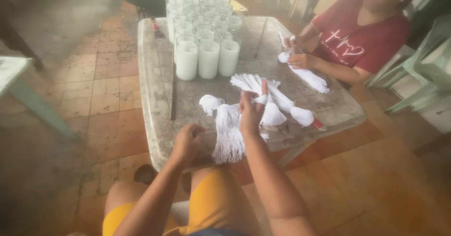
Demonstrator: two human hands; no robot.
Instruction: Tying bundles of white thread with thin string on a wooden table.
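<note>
Item: bundles of white cotton string (229, 128), soft and fringed, each tied into a knob at one end with loose strands fanning out at the other. One bundle hangs over the near edge of the worktop (155, 100), its fringe dangling toward the person's lap. Further bundles (282, 105) lie just behind it near the middle of the worktop, overlapping one another; one has a small red piece at its far right tip, too small to identify.

Right hand (251, 111): raised above the bundles, fingers curled closed around a few white strands, thumb and forefinger pinching them.

Left hand (188, 142): at the near edge of the worktop, fingers folded into a loose fist beside the hanging bundle; whether any string lies inside the fist cannot be told.

Worktop: grey, stained, tile-patterned slab, square.

Also on it: a block of clear glass candle jars (203, 34) filled with white wax, at the far side, standing upright in close rows; the rear rows blur together and cannot be counted.

Opposite: a second person in a red shirt, hands (295, 53) on another white string bundle (307, 76); head cut off by the frame.

The picture's edges are hazy, blurring the tiled floor and chairs.
</note>
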